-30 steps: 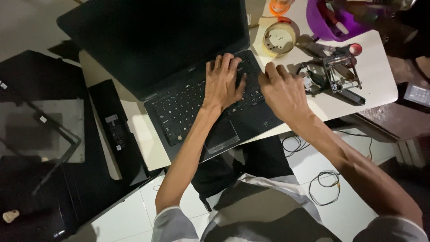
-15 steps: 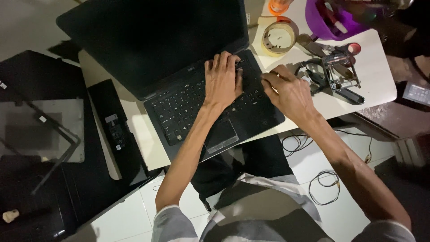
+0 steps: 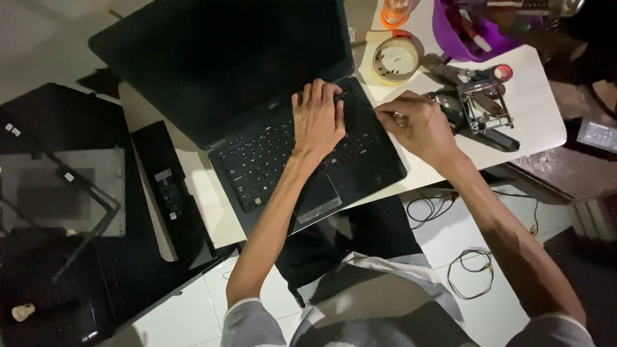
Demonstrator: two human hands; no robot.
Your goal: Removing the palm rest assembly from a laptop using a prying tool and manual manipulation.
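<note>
An open black laptop (image 3: 257, 96) lies slantwise on a white table (image 3: 536, 119). My left hand (image 3: 318, 119) rests flat on the upper right part of its keyboard, fingers spread, holding nothing. My right hand (image 3: 414, 125) is at the laptop's right edge. Its thumb and fingers are pinched on what looks like a thin dark tool (image 3: 366, 105), whose tip points at the keyboard's top right corner beside my left fingertips. The tool is mostly hidden by the fingers.
Behind my right hand are a roll of tape (image 3: 395, 59), a metal clamp-like tool (image 3: 482, 106), a purple bowl (image 3: 463, 32) and an orange cup (image 3: 395, 11). A black battery pack (image 3: 170, 189) and a laptop bezel frame (image 3: 61, 193) lie left. Cables (image 3: 472, 273) trail on the floor.
My right hand has left the keyboard, shifted right to the laptop's edge and closed into a pinch. My left hand has stayed on the keys.
</note>
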